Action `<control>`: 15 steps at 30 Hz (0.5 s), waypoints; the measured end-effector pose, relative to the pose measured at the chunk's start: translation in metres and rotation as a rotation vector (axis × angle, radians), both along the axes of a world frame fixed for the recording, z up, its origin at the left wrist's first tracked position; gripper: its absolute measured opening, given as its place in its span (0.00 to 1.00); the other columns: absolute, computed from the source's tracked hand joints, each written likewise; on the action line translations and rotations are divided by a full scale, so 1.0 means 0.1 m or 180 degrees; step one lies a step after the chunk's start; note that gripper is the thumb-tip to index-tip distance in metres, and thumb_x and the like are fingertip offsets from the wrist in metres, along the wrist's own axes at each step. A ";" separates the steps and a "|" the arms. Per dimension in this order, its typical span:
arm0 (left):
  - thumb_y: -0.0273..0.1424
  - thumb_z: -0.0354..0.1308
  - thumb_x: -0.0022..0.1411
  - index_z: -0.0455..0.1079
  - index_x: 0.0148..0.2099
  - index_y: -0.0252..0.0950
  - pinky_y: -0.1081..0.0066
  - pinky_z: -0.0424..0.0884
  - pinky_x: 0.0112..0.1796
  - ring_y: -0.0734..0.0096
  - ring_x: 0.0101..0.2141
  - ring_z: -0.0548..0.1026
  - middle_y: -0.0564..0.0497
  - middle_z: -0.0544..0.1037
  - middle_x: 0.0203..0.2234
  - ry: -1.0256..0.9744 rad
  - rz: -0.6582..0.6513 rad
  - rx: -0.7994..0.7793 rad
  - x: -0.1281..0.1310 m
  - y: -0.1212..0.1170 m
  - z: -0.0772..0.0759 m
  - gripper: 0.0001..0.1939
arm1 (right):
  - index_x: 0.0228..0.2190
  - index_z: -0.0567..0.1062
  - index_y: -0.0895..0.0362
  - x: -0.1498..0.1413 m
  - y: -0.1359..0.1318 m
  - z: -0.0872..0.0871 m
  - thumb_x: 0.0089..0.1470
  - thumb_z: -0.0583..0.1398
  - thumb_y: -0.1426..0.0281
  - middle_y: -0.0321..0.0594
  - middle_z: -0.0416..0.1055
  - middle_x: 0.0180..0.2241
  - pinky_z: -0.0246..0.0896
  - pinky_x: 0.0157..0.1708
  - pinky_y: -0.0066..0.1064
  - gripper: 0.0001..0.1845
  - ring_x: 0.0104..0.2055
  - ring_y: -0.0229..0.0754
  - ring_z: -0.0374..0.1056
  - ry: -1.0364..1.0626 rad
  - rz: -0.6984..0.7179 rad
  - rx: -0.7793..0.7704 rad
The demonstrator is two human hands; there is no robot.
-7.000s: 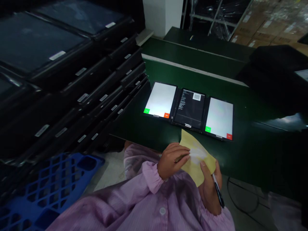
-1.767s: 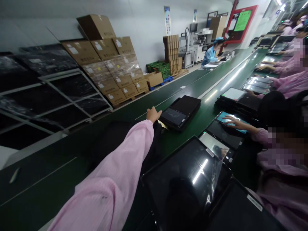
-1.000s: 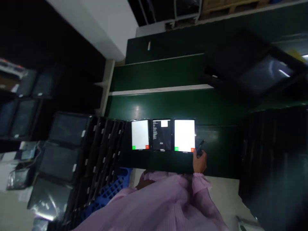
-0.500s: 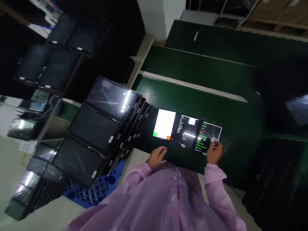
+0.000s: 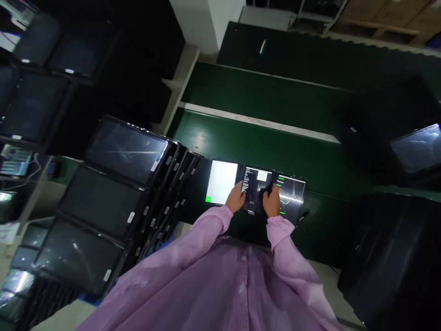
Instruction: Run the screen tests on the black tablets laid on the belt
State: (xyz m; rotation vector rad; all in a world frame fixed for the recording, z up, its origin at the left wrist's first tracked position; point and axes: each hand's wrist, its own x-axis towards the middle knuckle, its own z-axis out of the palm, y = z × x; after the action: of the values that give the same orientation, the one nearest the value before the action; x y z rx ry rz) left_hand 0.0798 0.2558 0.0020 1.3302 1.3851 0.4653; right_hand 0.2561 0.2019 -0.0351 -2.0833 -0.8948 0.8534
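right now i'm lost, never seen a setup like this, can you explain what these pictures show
There is no robot: one camera, worn on a person's head, takes every picture, looking forward and down. On the dark green worktop are, left to right, a white-lit tablet, a black tablet showing white text, and a dark-screened tablet with green lines; a slim dark pen lies beside the last. The person's bare left hand and right hand are at the middle tablet's side edges and seem to grip it.

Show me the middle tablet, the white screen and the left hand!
Middle tablet [image 5: 254,194]: head view, on its dark screen.
White screen [image 5: 221,178]: head view, on its lit middle.
Left hand [image 5: 235,199]: head view, on its back.
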 end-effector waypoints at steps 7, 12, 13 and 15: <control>0.28 0.53 0.65 0.59 0.72 0.36 0.51 0.55 0.70 0.53 0.68 0.64 0.43 0.69 0.68 -0.0054 0.0166 -0.0502 -0.06 0.10 -0.11 0.34 | 0.62 0.62 0.64 0.13 0.24 -0.14 0.51 0.55 0.68 0.60 0.69 0.57 0.62 0.62 0.51 0.36 0.59 0.57 0.68 0.0299 -0.0182 -0.0225; 0.29 0.51 0.66 0.58 0.74 0.36 0.56 0.53 0.71 0.56 0.70 0.62 0.46 0.66 0.70 -0.0202 0.0143 -0.0655 -0.03 0.32 -0.13 0.34 | 0.60 0.63 0.58 0.42 0.51 -0.15 0.49 0.57 0.68 0.55 0.72 0.55 0.64 0.60 0.50 0.36 0.56 0.53 0.71 0.0513 -0.0041 -0.0220; 0.29 0.51 0.66 0.58 0.73 0.36 0.57 0.54 0.71 0.56 0.70 0.62 0.47 0.66 0.70 -0.0224 0.0134 -0.0672 -0.03 0.37 -0.13 0.34 | 0.59 0.64 0.58 0.48 0.56 -0.15 0.48 0.57 0.68 0.54 0.72 0.55 0.64 0.60 0.50 0.35 0.55 0.54 0.71 0.0547 -0.0008 -0.0244; 0.30 0.51 0.66 0.59 0.73 0.37 0.57 0.54 0.71 0.56 0.71 0.60 0.48 0.64 0.71 -0.0248 0.0120 -0.0701 -0.04 0.44 -0.14 0.34 | 0.57 0.66 0.57 0.57 0.63 -0.15 0.47 0.58 0.68 0.53 0.73 0.53 0.65 0.59 0.51 0.34 0.53 0.54 0.72 0.0594 0.0027 -0.0306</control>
State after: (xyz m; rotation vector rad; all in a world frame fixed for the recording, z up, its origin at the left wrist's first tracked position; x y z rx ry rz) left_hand 0.0760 0.3001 -0.0122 1.0982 1.3571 0.3739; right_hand 0.3129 0.2654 -0.0505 -2.0418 -0.7766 1.0950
